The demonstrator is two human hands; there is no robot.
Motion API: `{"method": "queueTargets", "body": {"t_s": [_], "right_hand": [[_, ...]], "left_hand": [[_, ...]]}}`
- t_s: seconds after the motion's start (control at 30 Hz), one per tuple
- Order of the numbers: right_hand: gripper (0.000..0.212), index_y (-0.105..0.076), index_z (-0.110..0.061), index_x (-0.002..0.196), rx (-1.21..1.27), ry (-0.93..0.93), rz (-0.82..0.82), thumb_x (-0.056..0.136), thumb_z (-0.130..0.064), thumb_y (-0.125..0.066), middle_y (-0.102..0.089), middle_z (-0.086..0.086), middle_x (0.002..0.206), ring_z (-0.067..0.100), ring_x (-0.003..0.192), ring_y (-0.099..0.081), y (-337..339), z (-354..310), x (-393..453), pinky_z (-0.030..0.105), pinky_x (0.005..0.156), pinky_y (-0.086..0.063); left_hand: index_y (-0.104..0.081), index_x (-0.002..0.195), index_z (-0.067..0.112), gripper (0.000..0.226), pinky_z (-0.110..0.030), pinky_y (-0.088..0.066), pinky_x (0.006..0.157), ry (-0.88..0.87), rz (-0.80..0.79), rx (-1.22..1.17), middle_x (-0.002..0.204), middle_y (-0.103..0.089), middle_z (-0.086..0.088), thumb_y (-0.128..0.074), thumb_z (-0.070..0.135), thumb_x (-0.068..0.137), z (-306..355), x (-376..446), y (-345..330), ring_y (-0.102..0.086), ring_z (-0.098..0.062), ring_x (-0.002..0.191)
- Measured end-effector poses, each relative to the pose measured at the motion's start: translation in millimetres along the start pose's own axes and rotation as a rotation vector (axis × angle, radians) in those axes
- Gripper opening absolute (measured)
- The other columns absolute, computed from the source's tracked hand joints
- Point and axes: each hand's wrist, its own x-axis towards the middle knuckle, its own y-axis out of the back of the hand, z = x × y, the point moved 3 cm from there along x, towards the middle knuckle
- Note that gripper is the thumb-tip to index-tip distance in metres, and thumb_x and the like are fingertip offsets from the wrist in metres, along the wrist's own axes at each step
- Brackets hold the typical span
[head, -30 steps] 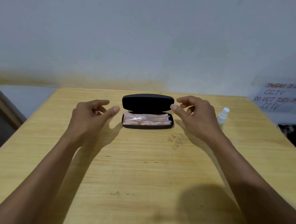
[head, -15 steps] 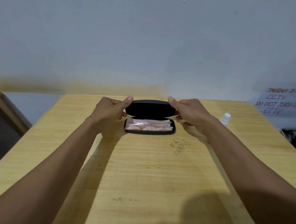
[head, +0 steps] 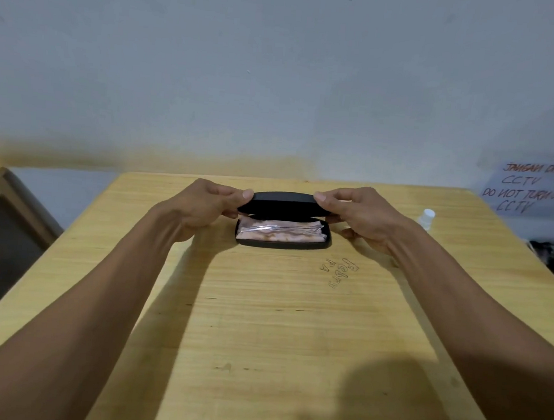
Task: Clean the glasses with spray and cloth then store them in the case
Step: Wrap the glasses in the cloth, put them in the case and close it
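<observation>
A black glasses case (head: 281,243) lies at the far middle of the wooden table (head: 261,323). Its lid (head: 282,203) is tilted forward, half lowered over the base. Inside the base I see clear-framed glasses (head: 277,228) resting on a folded pink cloth (head: 280,237). My left hand (head: 203,209) grips the lid's left end, thumb on top. My right hand (head: 357,215) grips the lid's right end the same way. A small white spray bottle (head: 427,217) stands to the right, partly hidden behind my right wrist.
A wall runs just behind the table's far edge. A paper sign (head: 529,191) with red handwriting hangs at the right. A wooden-framed piece of furniture (head: 13,211) sits to the left of the table. Pen writing (head: 340,273) marks the tabletop near the case.
Both hands moved from hovering beside the open case to gripping the lid's ends. The lid has tipped forward and down from upright. The view shifted slightly.
</observation>
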Motion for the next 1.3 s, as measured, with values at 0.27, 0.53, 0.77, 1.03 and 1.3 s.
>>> {"method": "queueTargets", "body": {"t_s": [0.27,0.53,0.77,1.03,1.3], "right_hand": [[0.027,-0.07,-0.008,0.119,0.065,0.127,-0.009,0.093,-0.016,-0.069,-0.068,0.01,0.119,0.018,0.106,-0.067,-5.5,24.9,-11.2,0.02,0.08,-0.058],[0.03,-0.07,-0.027,0.125,-0.415,0.357,0.148,0.096,-0.033,-0.065,-0.069,-0.01,0.121,0.005,0.106,-0.061,-7.1,37.0,-17.5,0.014,0.08,-0.048],[0.059,-0.062,-0.027,0.135,-0.535,0.437,0.178,0.081,-0.043,-0.079,-0.064,-0.004,0.13,0.013,0.119,-0.056,-20.8,42.8,-33.1,0.028,0.1,-0.047],[0.058,-0.062,-0.02,0.136,-0.537,0.456,0.241,0.083,-0.032,-0.08,-0.062,0.009,0.135,0.026,0.125,-0.054,-27.7,43.2,-39.6,0.033,0.102,-0.045],[0.051,-0.063,-0.029,0.133,-0.507,0.41,0.269,0.084,-0.033,-0.078,-0.054,0.005,0.147,0.024,0.136,-0.047,-27.8,50.2,-27.7,0.044,0.111,-0.043]], "left_hand": [[-0.07,0.121,0.016,0.036,-0.014,-0.051,0.09,-0.179,0.059,0.023,0.109,-0.073,0.006,-0.071,0.027,0.086,-15.7,-22.5,-12.7,-0.064,0.003,0.098],[-0.061,0.132,0.015,0.047,0.004,-0.04,0.079,-0.299,0.176,0.208,0.123,-0.064,0.007,-0.072,0.022,0.087,-25.2,-41.6,-26.0,-0.057,0.0,0.11],[-0.063,0.13,0.013,0.055,0.001,-0.044,0.084,-0.358,0.243,0.186,0.12,-0.066,0.008,-0.081,0.016,0.077,-24.5,-50.3,-37.3,-0.058,0.017,0.101],[-0.066,0.126,0.021,0.052,-0.021,-0.034,0.104,-0.361,0.362,0.335,0.143,-0.055,-0.009,-0.08,0.03,0.077,-25.4,-46.2,-43.1,-0.049,-0.022,0.133],[-0.068,0.122,0.015,0.048,-0.032,-0.043,0.108,-0.398,0.39,0.359,0.139,-0.058,-0.01,-0.08,0.029,0.077,-27.7,-40.9,-43.9,-0.054,-0.024,0.129]]}}
